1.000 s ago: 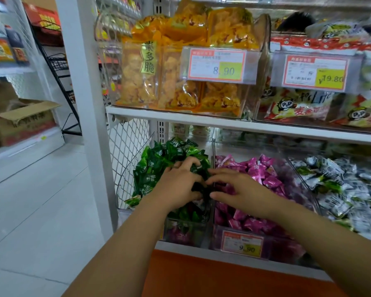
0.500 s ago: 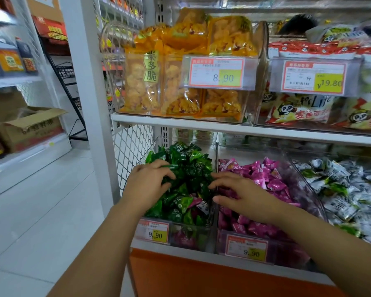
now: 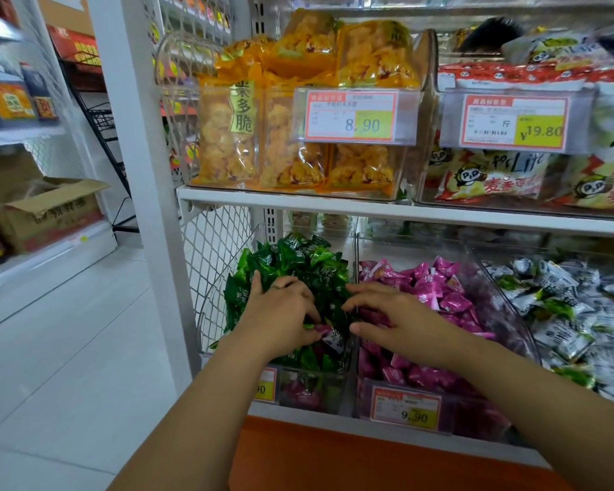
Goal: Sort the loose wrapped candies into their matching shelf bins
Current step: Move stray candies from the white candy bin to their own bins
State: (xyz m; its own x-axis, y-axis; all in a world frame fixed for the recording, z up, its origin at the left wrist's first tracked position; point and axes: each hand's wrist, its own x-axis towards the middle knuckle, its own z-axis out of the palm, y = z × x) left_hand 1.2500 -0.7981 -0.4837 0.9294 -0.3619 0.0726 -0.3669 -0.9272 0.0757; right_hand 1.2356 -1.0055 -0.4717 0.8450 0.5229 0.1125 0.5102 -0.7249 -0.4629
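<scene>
A clear bin (image 3: 312, 388) heaped with green wrapped candies (image 3: 298, 256) stands left of a bin (image 3: 357, 349) of pink wrapped candies (image 3: 436, 281). A stray pink candy (image 3: 322, 329) and a white-wrapped one (image 3: 335, 339) lie among the green ones near the divider. My left hand (image 3: 280, 313) rests on the green heap, its thumb and fingertips closing on the stray pink candy. My right hand (image 3: 401, 320) hovers over the divider with fingers straight, pointing left and touching the green candies; it holds nothing.
A third bin at the right holds black-and-white wrapped candies (image 3: 575, 313). The shelf above (image 3: 404, 210) carries yellow snack bags (image 3: 298, 164) and panda-print bags (image 3: 490, 182). A white upright post (image 3: 139, 171) stands left; an orange base panel (image 3: 334, 458) lies below.
My left hand slid from the left side of the green heap to its front right, onto the stray pink candy. My right hand barely moved.
</scene>
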